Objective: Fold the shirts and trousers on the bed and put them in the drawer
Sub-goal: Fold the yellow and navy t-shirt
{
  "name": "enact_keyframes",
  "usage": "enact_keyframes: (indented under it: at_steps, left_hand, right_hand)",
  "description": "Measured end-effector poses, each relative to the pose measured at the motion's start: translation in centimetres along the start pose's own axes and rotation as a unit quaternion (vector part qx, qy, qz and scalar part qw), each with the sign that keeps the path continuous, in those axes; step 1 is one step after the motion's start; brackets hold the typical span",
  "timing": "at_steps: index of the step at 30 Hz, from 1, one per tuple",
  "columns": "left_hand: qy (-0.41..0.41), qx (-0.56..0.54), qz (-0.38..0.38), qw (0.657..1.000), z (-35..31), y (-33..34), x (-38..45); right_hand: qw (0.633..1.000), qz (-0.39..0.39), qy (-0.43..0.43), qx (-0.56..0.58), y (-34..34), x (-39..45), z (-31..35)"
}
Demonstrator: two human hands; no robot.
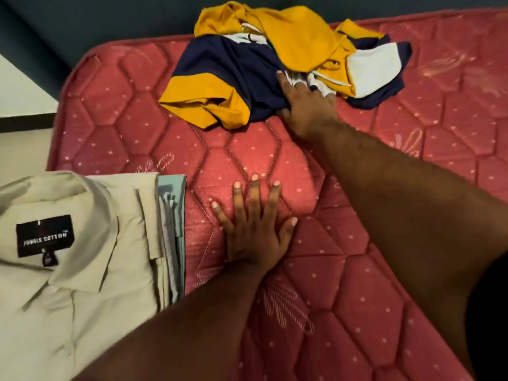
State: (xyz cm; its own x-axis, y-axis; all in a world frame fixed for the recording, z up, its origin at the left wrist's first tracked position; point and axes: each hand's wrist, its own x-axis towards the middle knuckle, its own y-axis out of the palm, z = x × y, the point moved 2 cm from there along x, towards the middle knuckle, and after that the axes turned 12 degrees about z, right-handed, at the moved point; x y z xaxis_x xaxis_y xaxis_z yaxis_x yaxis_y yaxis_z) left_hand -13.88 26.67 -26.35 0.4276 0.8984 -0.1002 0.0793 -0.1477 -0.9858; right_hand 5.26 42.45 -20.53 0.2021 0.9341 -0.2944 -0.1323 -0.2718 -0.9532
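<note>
A crumpled heap of yellow, navy and white clothes (pixel 247 70) lies at the far side of the red quilted mattress (pixel 357 270). My right hand (pixel 308 105) reaches into the heap's near edge, fingers closing on the navy and white cloth. My left hand (pixel 255 226) lies flat on the bare mattress, fingers spread, holding nothing. At the near left sits a folded beige collared shirt (pixel 82 257) with a black neck label, stacked on a folded pale green garment (pixel 177 215) whose edge shows on its right.
The mattress's far edge meets a dark wall (pixel 110 15). To the left, beyond the mattress corner, a light floor (pixel 19 86) with a dark strip shows. No drawer is in view.
</note>
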Motion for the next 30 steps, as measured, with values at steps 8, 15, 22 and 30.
enact_keyframes:
  at_steps: [8, 15, 22, 30]
  left_hand:
    - [-0.012, -0.014, -0.017, 1.0, 0.1, 0.4, 0.0]
    - [-0.003, -0.053, 0.003, 0.999, 0.2, -1.5, -1.5]
    - [0.093, -0.044, 0.103, 0.989, 0.3, -2.9, -18.0]
    - [0.078, 0.037, 0.197, 0.977, 2.1, -1.9, -53.0]
  right_hand:
    - [0.999, 0.015, -0.001, 0.042, 1.5, -6.8, 0.3]
    - [0.994, 0.093, 0.006, 0.06, 6.9, -24.3, 1.4]
    - [0.985, 0.164, 0.038, 0.029, 12.7, -43.0, 2.9]
    - [0.971, 0.228, 0.005, 0.068, 19.1, -71.8, 8.8]
